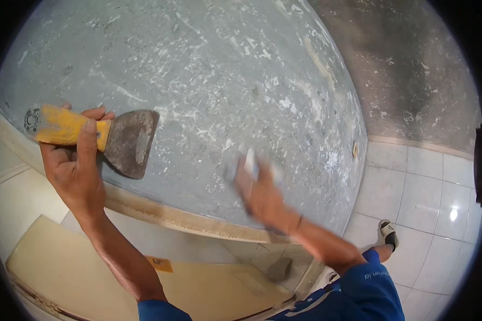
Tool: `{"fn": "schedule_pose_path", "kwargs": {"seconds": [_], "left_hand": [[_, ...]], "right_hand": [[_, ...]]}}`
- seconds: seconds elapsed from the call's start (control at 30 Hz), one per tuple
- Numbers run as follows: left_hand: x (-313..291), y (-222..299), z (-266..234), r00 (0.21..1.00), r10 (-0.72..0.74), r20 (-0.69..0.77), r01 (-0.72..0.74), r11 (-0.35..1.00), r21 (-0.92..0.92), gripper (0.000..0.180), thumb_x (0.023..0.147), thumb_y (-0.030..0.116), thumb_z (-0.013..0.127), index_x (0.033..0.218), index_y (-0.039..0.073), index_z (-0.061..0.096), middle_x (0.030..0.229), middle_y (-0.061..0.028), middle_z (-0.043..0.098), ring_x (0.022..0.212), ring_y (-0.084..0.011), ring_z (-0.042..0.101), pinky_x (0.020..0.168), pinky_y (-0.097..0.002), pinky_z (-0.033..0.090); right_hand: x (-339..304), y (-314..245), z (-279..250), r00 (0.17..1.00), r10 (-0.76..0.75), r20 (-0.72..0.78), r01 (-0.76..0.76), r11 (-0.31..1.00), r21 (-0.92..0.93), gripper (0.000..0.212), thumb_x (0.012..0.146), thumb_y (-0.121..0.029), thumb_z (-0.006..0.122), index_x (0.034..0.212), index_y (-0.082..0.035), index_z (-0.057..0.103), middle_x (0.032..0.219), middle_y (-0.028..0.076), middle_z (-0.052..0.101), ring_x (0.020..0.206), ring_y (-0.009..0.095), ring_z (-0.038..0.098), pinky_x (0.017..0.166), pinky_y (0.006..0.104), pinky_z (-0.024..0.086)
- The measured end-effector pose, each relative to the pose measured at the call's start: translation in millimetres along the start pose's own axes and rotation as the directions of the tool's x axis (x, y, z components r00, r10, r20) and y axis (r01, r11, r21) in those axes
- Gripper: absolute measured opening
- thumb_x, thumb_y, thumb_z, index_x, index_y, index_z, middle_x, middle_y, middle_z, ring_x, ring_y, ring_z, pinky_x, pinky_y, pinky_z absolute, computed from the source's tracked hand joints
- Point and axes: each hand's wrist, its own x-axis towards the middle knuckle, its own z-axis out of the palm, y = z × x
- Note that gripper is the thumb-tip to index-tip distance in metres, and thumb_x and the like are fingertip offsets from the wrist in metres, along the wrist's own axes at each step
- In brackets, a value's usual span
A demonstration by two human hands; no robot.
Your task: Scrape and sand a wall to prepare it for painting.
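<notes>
My left hand (83,171) is closed around the yellow handle of a putty knife (131,142). Its wide, stained metal blade points to the right, over the grey surface. To the right, my right hand (268,198) is smeared by motion against the same surface. Something whitish and pale grey (250,163) shows at its fingers, too blurred to name. The grey plastered wall (198,59) in front of both hands is rough, with white flecks and scratches scattered over it.
A pale ledge (160,214) runs along the wall's lower edge. Below lie a cream panel (85,267), a small yellow-orange piece (159,264) and a grey lump (279,269). White floor tiles (418,198) spread at the right, below a darker wall (401,69). One sandalled foot (389,235) rests there.
</notes>
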Motion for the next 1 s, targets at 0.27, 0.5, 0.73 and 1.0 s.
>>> {"fn": "schedule_pose_path", "kwargs": {"seconds": [0.27,0.5,0.73,1.0], "left_hand": [[1,6,13,0.996,0.028,0.082,-0.027,1.000,-0.013,0.037,0.091,0.007,0.055,0.120,-0.007,0.037,0.099,-0.0185,0.064,0.093,-0.0243,0.064,0.089,-0.0321,0.048],[-7,-2,16,0.995,0.030,0.095,-0.028,0.999,-0.025,0.035,0.091,0.006,0.055,0.119,-0.007,0.038,0.100,-0.0189,0.064,0.093,-0.0234,0.064,0.088,-0.0304,0.048],[-23,-4,28,0.990,0.015,0.137,-0.008,0.999,-0.052,0.035,0.091,0.005,0.055,0.119,-0.007,0.036,0.099,-0.0181,0.064,0.090,-0.0222,0.064,0.086,-0.0308,0.048],[-30,-14,42,0.990,-0.039,0.135,0.055,0.992,-0.112,0.037,0.091,0.006,0.056,0.119,-0.007,0.036,0.100,-0.0186,0.063,0.091,-0.0226,0.064,0.086,-0.0317,0.048]], "right_hand": [[50,78,-33,0.941,0.251,-0.227,-0.197,0.952,0.234,0.042,0.096,-0.018,0.034,0.135,-0.007,0.041,0.139,0.016,0.042,0.127,0.040,0.036,0.110,0.0493,0.021],[-38,44,4,0.993,-0.111,0.035,0.107,0.988,0.111,0.050,0.084,-0.014,0.055,0.133,-0.017,0.045,0.140,0.009,0.042,0.130,0.042,0.034,0.108,0.0568,0.022],[27,82,-14,0.917,0.377,-0.135,-0.314,0.886,0.341,0.039,0.092,-0.012,0.045,0.131,-0.007,0.047,0.130,0.017,0.051,0.126,0.042,0.039,0.108,0.0459,0.028],[25,86,-12,0.994,-0.004,-0.107,0.012,0.997,0.079,0.038,0.091,-0.014,0.047,0.128,-0.016,0.051,0.139,0.010,0.044,0.131,0.039,0.035,0.110,0.0517,0.022]]}}
